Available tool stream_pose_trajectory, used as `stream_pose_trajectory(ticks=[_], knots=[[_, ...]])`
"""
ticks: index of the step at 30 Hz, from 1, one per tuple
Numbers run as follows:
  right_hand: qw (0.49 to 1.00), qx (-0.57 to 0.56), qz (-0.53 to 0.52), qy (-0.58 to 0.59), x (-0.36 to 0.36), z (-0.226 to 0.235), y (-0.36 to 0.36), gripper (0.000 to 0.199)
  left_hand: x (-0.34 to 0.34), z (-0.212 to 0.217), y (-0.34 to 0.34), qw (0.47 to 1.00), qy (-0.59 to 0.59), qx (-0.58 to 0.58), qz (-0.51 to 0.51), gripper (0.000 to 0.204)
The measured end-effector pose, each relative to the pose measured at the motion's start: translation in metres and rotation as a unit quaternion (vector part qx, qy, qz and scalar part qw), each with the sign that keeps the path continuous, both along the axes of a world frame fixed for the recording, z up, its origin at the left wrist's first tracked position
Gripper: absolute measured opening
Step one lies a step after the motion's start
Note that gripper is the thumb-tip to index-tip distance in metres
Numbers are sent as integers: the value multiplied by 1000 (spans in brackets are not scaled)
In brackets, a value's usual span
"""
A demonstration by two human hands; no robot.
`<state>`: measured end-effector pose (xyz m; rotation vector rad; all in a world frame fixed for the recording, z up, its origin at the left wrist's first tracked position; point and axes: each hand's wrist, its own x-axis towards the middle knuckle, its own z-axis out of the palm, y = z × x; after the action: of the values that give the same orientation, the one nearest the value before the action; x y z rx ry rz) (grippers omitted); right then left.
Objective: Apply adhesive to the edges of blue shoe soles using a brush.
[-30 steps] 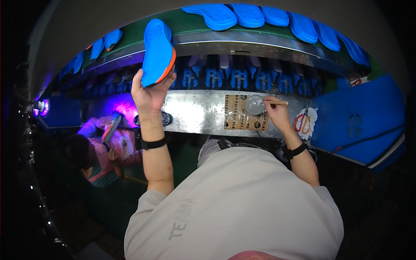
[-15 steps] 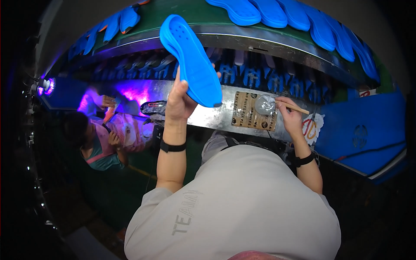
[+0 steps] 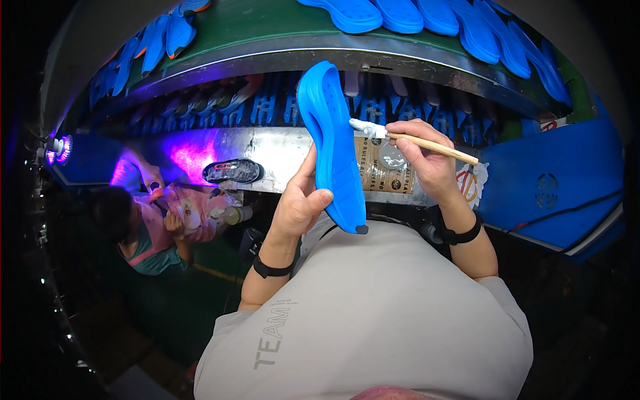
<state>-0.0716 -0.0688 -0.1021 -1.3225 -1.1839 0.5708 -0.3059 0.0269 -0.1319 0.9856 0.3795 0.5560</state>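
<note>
My left hand is closed round a blue shoe sole, held up and tilted with its rim partly turned toward me. A brush with a wooden handle and a white-coated head is pinched in the fingers of my right hand. Its head meets the right edge of the sole; whether they touch I cannot tell. Below the brush a round, shallow dish with whitish stuff in it rests on a brown printed sheet, on the metal bench.
Scissors with orange-red handles lie by crumpled white paper. A dark shoe sits on the bench at left, near a seated person under purple light. Blue soles line the green belt above; a blue cabinet stands right.
My left hand has brought the sole down and to the right, turning it. My right hand has lifted the brush from the dish up to the sole's edge.
</note>
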Motion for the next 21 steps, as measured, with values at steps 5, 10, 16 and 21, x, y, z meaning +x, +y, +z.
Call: stream_pose_trajectory(ticks=[5,10,16,21], knots=[[997,25,-1,-74,-1,4,2,19,-1,6,-4,1000,-8,-8,-5,112],[991,38,15,-129,-9,4,-4,16,-4,11,1,999,-27,-40,-12,110],[993,24,50,-100,-15,4,-12,17,-10,14,8,996,-55,-59,-25,110],[994,-21,95,-52,-9,7,-13,17,-12,13,11,997,-52,-52,-23,110]])
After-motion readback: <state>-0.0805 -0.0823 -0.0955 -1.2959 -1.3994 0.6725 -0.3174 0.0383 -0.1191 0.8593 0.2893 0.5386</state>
